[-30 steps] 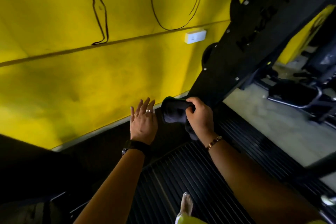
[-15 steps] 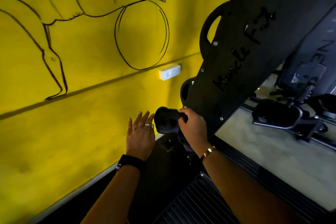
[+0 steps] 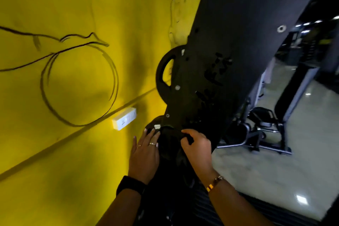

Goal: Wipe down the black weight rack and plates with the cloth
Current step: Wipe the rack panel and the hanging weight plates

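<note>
Yellow wall (image 3: 73,5) at left, with line drawings. Black rack (image 3: 211,60) leans up through mid-frame. Plate (image 3: 161,82) edge-on behind it, grip slot showing. Cloth (image 3: 170,145) – dark, bunched – lies against the rack's lower end, between the two hands. Right hand (image 3: 197,145) pinches its top edge, fingers curled. Left hand (image 3: 145,154) flat, fingers straight, tips touching the cloth's left edge. White socket (image 3: 124,121) on the wall, just left.

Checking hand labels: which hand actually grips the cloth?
The right hand, fingers curled round the dark cloth; the left hand lies flat beside it, fingers straight.
</note>
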A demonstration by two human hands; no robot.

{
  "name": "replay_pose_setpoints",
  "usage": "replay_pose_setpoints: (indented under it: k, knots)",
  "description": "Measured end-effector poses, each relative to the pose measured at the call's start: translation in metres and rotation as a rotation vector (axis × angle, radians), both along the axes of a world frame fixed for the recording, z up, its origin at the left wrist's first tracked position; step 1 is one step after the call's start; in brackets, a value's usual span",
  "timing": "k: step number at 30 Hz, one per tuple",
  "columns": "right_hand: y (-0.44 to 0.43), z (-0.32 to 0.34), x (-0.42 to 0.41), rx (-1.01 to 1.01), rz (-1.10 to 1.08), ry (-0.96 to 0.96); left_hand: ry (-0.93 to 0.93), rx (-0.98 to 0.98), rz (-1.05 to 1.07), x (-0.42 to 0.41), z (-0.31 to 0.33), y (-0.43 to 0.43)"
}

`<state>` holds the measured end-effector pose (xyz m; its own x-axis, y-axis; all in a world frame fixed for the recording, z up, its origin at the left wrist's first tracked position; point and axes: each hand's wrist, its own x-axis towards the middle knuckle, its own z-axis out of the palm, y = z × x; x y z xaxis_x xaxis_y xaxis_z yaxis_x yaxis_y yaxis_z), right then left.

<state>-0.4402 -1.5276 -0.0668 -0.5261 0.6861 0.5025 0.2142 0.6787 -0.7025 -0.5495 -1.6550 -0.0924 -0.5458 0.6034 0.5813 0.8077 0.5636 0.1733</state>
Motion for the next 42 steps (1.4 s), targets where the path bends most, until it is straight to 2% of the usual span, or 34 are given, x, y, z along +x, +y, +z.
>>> replay_pose_setpoints:
  k: [3,8,16,23,28,33,35,38,40,42]
  knots:
    - [0.022,0.033,-0.006,-0.027,-0.124,0.129,0.027,0.08,-0.148,-0.027,0.027,0.037]
    - [0.058,0.084,0.005,-0.017,-0.287,0.325,0.188,0.142,-0.333,-0.027,0.076,0.103]
    - [0.115,0.199,0.028,0.283,-0.381,0.518,0.394,0.337,-0.5,-0.019,0.193,0.196]
    - [0.152,0.299,0.053,0.444,-0.347,0.612,0.565,0.483,-0.551,-0.008,0.307,0.241]
    - [0.182,0.338,0.066,0.467,-0.305,0.561,0.664,0.523,-0.562,-0.006,0.343,0.261]
    - [0.207,0.385,0.076,0.479,-0.373,0.662,0.652,0.506,-0.54,-0.013,0.372,0.283]
    - [0.211,0.406,0.079,0.577,-0.442,0.736,0.675,0.519,-0.521,-0.017,0.384,0.293]
    - [0.206,0.429,0.081,0.859,-0.578,0.851,0.72,0.56,-0.502,-0.023,0.397,0.306]
    - [0.205,0.436,0.073,1.025,-0.674,0.85,0.733,0.589,-0.5,-0.028,0.401,0.314]
    - [0.209,0.434,0.057,1.146,-0.705,0.768,0.736,0.621,-0.503,-0.035,0.402,0.319]
